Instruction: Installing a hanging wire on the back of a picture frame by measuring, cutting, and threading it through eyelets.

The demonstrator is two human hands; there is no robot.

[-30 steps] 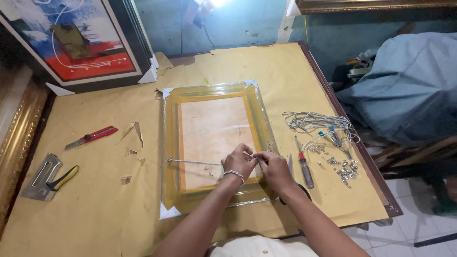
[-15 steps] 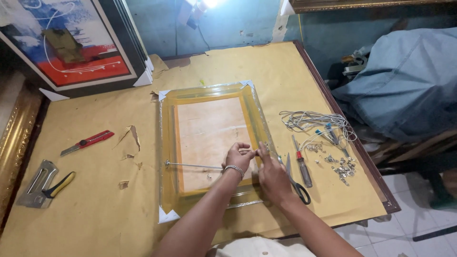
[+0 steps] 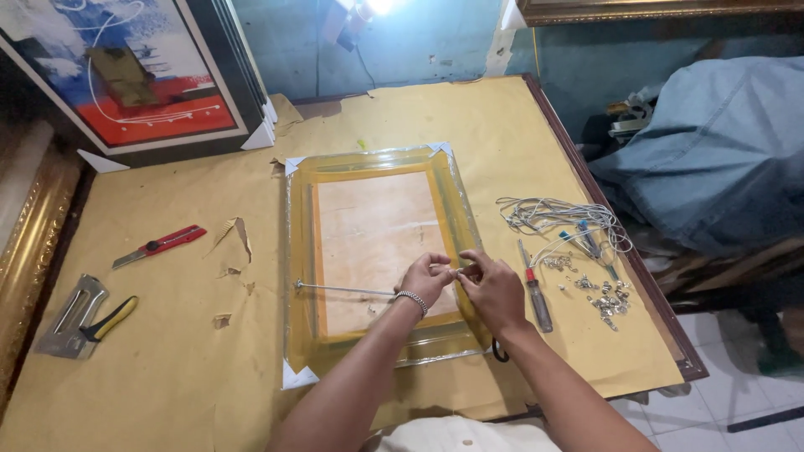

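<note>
A picture frame wrapped in clear plastic lies face down on the paper-covered table, its brown backing board facing up. A thin hanging wire runs from the frame's left rail across the board to its right rail. My left hand, with a metal bracelet on the wrist, pinches the wire's right end. My right hand meets it fingertip to fingertip at the same spot on the right rail, pinching the wire too.
Right of the frame lie a red-handled screwdriver, a coil of wire and several small metal fittings. A red box cutter and a staple gun lie at the left. A framed painting leans behind. Blue cloth covers something at the right.
Both hands have stayed at the frame's right rail, fingers working the wire end. The view has shifted slightly.
</note>
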